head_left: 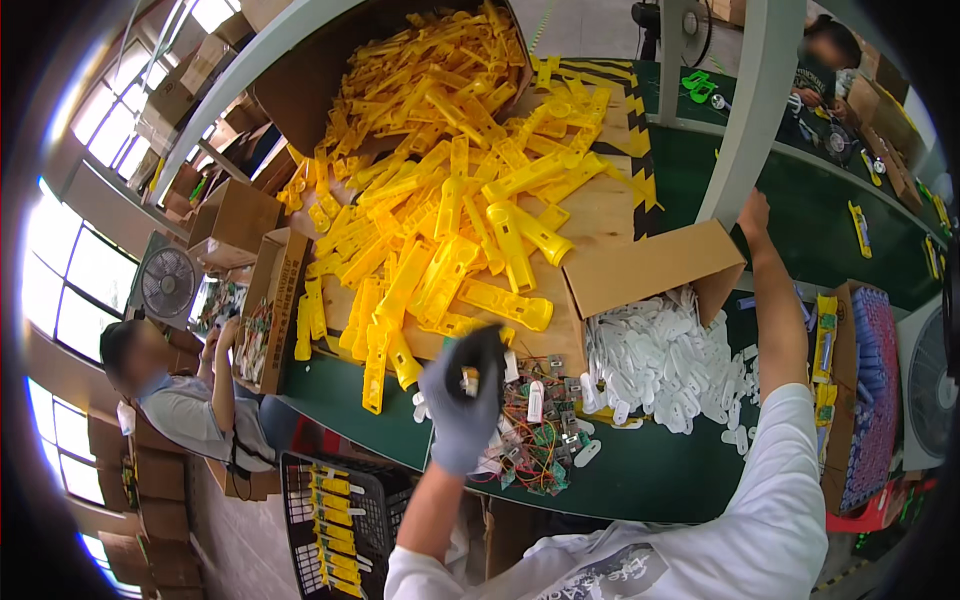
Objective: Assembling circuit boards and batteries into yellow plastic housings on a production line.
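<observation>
- Left hand (465,402): grey glove, dark at the fingers, raised over the near edge of the yellow shells (513,250); its grip is curled, a small pale bit shows within, and I cannot tell whether it is clamped.
- Right hand (755,215): bare, reaching past the carton (650,268), beside the white post (752,110); I cannot tell whether its grip is apart or together.
- Yellow shells: heaped on a wooden board (612,215), spilling from a big box (290,105).
- Circuit boards (540,460): tangled with wires on the green surface (610,495), just right of the left hand.
- White pieces (650,360): spilling from the carton toward the person.
- Black crate (300,520): below the surface at left, holding yellow units (335,530).
- Co-worker (200,405): far left, hands raised by another box (285,310).
</observation>
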{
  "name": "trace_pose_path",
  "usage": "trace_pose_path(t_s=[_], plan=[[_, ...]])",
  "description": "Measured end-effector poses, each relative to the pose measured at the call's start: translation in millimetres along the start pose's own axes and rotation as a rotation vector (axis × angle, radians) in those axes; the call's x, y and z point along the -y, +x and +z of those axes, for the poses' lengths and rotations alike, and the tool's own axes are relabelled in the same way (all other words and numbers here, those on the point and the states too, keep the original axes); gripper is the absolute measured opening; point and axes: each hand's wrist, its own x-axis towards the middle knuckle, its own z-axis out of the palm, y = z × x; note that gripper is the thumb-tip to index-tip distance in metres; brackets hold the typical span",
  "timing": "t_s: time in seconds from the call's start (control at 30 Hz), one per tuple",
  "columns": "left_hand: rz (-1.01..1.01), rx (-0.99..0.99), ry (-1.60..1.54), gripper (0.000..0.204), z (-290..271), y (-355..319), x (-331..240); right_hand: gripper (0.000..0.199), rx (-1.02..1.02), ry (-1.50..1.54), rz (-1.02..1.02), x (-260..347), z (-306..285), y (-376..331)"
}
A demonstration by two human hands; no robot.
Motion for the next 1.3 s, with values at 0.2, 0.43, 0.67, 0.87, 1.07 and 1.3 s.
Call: trace_pose_path(t_s=[0.2, 0.43, 0.67, 0.87, 1.07, 1.3], plan=[[-0.118, 0.424, 1.229, 0.081, 73.9, 140.9, 75.5, 0.056, 0.114, -0.039, -0.219, 27.9, -48.5, -22.5], [-0.079, 0.414, 1.131, 0.084, 92.5, 141.6, 124.7, 0.028, -0.03, 0.527, -0.2, 20.8, -235.5, -192.8], [-0.525, 0.454, -0.612, 0.044, 6.7, 114.1, 133.4, 0.017, 0.048, 0.859, 0.287, -49.7, -270.8, -424.6], [-0.37, 0.363, -1.201, 0.047, -13.6, -34.1, 74.8, 0.011, 0.05, 0.965, 0.39, -7.5, -241.8, -498.9], [-0.613, 0.081, -1.073, 0.049, 8.5, -189.8, 47.6, 0.019, 0.186, 0.725, -0.176, 33.8, -241.9, -457.2], [-0.631, -0.148, -0.992, 0.049, 40.0, -277.2, 18.7, 0.02, 0.51, 0.773, -0.424, 94.2, -179.7, -425.5]])
